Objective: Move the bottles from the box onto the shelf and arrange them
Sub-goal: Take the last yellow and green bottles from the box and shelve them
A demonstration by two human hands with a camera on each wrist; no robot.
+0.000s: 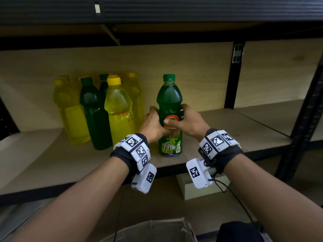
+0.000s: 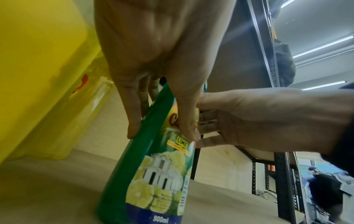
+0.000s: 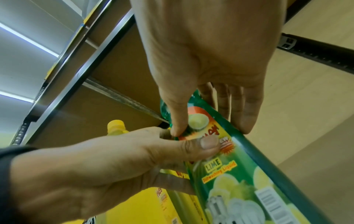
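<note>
A green lime dish-liquid bottle (image 1: pixel 169 105) (image 2: pixel 145 174) (image 3: pixel 241 174) stands upright on the wooden shelf (image 1: pixel 52 165), its label facing me. My left hand (image 1: pixel 153 124) (image 2: pixel 153 94) wraps its left side and my right hand (image 1: pixel 187 119) (image 3: pixel 210 106) wraps its right side, both thumbs across the label. To the left stands a cluster of several bottles: a yellow bottle (image 1: pixel 118 112) in front, a dark green bottle (image 1: pixel 94 116) beside it, and more yellow ones (image 1: pixel 70 112) behind. The cardboard box (image 1: pixel 153 229) sits below, at the bottom edge.
A black shelf upright (image 1: pixel 233 75) rises at the back right and another post (image 1: pixel 304 119) at the right edge. The shelf board (image 1: pixel 244 130) right of the held bottle is bare. A pale block (image 1: pixel 190 187) lies on the lower level.
</note>
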